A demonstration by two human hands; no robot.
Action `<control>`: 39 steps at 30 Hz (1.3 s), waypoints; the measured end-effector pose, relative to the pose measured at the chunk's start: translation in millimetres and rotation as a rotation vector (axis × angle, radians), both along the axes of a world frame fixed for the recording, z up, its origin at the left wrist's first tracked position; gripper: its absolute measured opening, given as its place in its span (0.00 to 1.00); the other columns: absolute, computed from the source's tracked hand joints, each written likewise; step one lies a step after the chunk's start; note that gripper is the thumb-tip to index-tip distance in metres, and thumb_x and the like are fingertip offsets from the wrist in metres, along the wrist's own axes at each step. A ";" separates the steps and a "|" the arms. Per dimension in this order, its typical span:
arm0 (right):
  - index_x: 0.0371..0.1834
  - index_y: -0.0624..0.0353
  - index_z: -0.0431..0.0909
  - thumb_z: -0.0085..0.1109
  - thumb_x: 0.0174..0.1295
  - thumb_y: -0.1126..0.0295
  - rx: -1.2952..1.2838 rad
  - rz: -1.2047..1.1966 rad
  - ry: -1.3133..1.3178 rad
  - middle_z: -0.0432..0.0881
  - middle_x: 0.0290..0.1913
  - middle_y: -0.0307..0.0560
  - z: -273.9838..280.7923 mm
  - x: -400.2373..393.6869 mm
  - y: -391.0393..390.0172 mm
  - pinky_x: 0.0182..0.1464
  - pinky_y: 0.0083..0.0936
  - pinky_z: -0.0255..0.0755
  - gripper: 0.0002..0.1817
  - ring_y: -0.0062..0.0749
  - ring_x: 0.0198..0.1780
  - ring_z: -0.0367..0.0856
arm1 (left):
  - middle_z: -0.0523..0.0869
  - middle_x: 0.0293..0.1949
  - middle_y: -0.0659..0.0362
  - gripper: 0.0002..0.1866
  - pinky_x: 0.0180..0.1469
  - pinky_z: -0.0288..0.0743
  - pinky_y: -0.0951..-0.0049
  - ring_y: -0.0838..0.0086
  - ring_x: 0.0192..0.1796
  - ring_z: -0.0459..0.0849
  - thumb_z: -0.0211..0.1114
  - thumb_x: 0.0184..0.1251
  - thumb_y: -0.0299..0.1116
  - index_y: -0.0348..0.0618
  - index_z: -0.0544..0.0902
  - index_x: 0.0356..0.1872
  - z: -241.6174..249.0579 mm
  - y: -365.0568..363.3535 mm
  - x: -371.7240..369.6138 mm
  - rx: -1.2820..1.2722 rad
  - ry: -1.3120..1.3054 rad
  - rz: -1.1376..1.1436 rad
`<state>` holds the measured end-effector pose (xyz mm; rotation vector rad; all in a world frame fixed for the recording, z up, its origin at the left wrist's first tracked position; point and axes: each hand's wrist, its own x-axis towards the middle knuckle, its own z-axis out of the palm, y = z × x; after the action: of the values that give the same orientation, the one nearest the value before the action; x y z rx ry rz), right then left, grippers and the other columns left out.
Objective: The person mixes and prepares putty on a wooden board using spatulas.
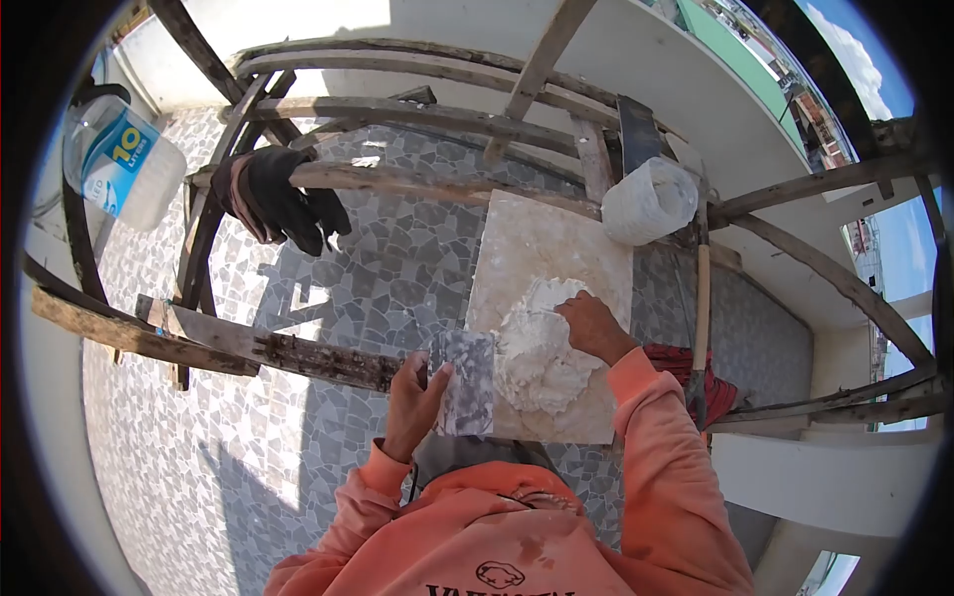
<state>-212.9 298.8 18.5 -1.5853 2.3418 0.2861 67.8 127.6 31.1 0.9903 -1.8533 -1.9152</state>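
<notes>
My left hand (409, 407) is closed on the edge of a plastering trowel (465, 385), a flat rectangular metal blade smeared with white and grey. My thumb lies on top of it. The blade's right edge is beside a heap of wet white plaster (542, 363) on a pale square board (512, 238). Over the upper right of the heap is my right hand (594, 328), fingers curled together and pointing into the plaster. What those fingers hold, if anything, is hidden.
Wooden scaffold beams (427, 119) surround me. A whitish bucket (651, 202) sits at the board's far right corner. Dark cloth (273, 199) drapes over a beam, and a clear 10-liter jug (124, 164) hangs left. Red cloth (720, 392) lies right. The patterned tile floor (258, 467) is below.
</notes>
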 end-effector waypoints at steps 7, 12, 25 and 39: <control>0.41 0.58 0.82 0.58 0.52 0.74 0.066 0.133 -0.023 0.84 0.42 0.45 -23.7 23.0 13.1 0.48 0.36 0.75 0.12 0.42 0.49 0.77 | 0.71 0.23 0.66 0.16 0.29 0.60 0.77 0.84 0.27 0.63 0.66 0.66 0.37 0.32 0.77 0.40 -7.5 2.9 -1.8 -0.062 -0.015 -0.017; 0.42 0.64 0.82 0.55 0.48 0.78 -0.135 -0.199 -0.071 0.83 0.41 0.54 14.0 -23.1 6.6 0.51 0.40 0.76 0.16 0.51 0.48 0.78 | 0.70 0.25 0.67 0.14 0.30 0.60 0.79 0.86 0.29 0.64 0.65 0.67 0.36 0.33 0.75 0.37 1.6 1.3 -0.9 -0.065 -0.033 -0.041; 0.40 0.63 0.82 0.54 0.47 0.77 0.027 -0.108 -0.243 0.83 0.43 0.56 -4.9 -2.2 -14.4 0.52 0.42 0.76 0.15 0.51 0.50 0.78 | 0.70 0.23 0.67 0.15 0.28 0.61 0.78 0.85 0.28 0.63 0.66 0.66 0.36 0.33 0.76 0.36 -0.1 -0.1 5.0 -0.068 -0.048 -0.002; 0.43 0.56 0.83 0.56 0.46 0.79 -0.074 0.262 -0.143 0.84 0.40 0.41 3.4 4.0 15.1 0.48 0.37 0.73 0.18 0.41 0.47 0.78 | 0.67 0.23 0.68 0.13 0.28 0.57 0.77 0.85 0.27 0.60 0.66 0.66 0.35 0.34 0.76 0.35 -6.2 1.4 9.2 -0.015 0.001 0.056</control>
<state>-208.9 313.9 21.9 -1.8842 2.0613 0.1378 77.0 129.0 24.9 1.0260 -1.8169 -1.8666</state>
